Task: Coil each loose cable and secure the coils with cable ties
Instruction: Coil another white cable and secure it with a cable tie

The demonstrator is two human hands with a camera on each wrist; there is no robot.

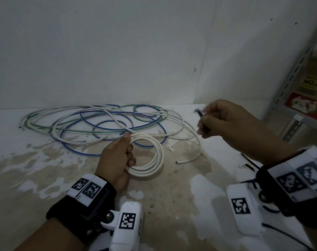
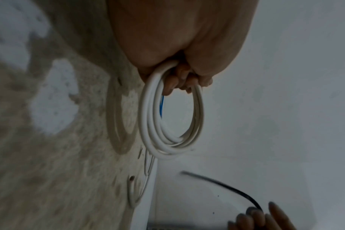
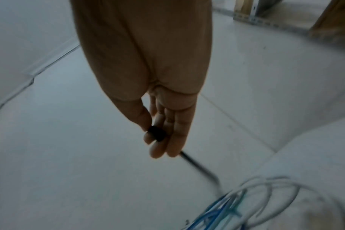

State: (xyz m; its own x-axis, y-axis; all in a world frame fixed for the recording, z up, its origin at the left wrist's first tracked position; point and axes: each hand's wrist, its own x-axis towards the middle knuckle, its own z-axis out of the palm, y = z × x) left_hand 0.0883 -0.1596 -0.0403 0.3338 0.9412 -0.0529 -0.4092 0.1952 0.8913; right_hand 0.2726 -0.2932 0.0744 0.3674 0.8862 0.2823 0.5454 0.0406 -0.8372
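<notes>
My left hand (image 1: 120, 156) grips a coil of thick white cable (image 1: 155, 158) by its left side, just above the stained table; in the left wrist view the coil (image 2: 158, 137) hangs from my curled fingers (image 2: 179, 82). My right hand (image 1: 219, 120) is raised to the right of the coil and pinches a black cable tie (image 1: 201, 114); the tie (image 3: 157, 133) sits between thumb and fingers, its tail (image 3: 199, 168) trailing off. Loose blue, green and white cables (image 1: 107, 124) lie tangled behind the coil.
The worn white table (image 1: 45, 169) meets a white wall (image 1: 118, 51) at the back. Further black cable ties (image 1: 248, 161) lie on the table near my right wrist. A metal shelf (image 1: 290, 84) with cardboard boxes (image 1: 311, 84) stands at the right.
</notes>
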